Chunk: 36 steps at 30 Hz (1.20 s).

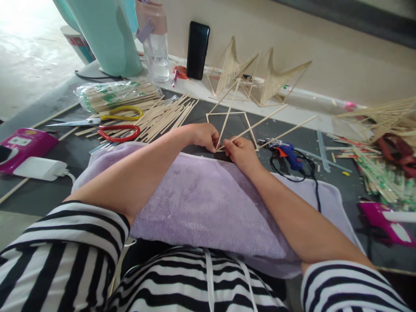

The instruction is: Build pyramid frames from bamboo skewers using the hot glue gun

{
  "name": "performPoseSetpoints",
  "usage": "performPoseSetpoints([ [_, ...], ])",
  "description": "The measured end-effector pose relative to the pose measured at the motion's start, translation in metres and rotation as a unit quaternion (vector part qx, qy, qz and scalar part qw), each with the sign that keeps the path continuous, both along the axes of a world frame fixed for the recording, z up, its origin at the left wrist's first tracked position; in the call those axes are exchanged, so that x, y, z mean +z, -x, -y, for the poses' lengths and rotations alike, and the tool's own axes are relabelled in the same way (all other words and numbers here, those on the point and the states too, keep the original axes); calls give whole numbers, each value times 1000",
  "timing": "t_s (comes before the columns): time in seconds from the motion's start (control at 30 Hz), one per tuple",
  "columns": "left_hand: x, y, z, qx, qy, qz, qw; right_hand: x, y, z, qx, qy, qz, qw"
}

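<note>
A frame of thin wooden sticks [226, 113] stands on the dark tabletop, with several sticks angling up and outward from its base. At its near left corner, my left hand [205, 136] pinches the joint where sticks meet. Close beside it, my right hand [244, 154] has its fingers closed on a wooden stick [268, 119] that slants up to the right. My fingertips partly hide that corner. Just right of the frame lies a blue glue gun [290, 156] with a black cord. A purple towel [195, 195] lies under my forearms.
Scissors [120, 113], loose sticks [169, 117] and a bagged stick bundle [113, 93] lie left. A phone [197, 50] leans against the wall near finished stick models [230, 69]. A bottle [157, 56] stands behind. Magenta power strips [30, 147] flank the workspace.
</note>
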<state>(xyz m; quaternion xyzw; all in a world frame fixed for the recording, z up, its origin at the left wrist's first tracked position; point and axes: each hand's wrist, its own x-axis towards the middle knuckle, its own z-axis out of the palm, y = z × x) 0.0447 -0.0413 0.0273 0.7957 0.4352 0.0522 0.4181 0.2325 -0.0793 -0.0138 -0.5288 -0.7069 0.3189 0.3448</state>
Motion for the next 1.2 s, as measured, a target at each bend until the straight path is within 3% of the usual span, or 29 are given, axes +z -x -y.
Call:
performPoseSetpoints([
  [0.77, -8, 1, -6, -14, -9, 4, 1000, 3, 0, 1, 6, 10, 0, 1000],
  [1.2, -5, 0, -5, -16, -19, -6, 1000, 2, 0, 0, 9, 9, 1, 1000],
])
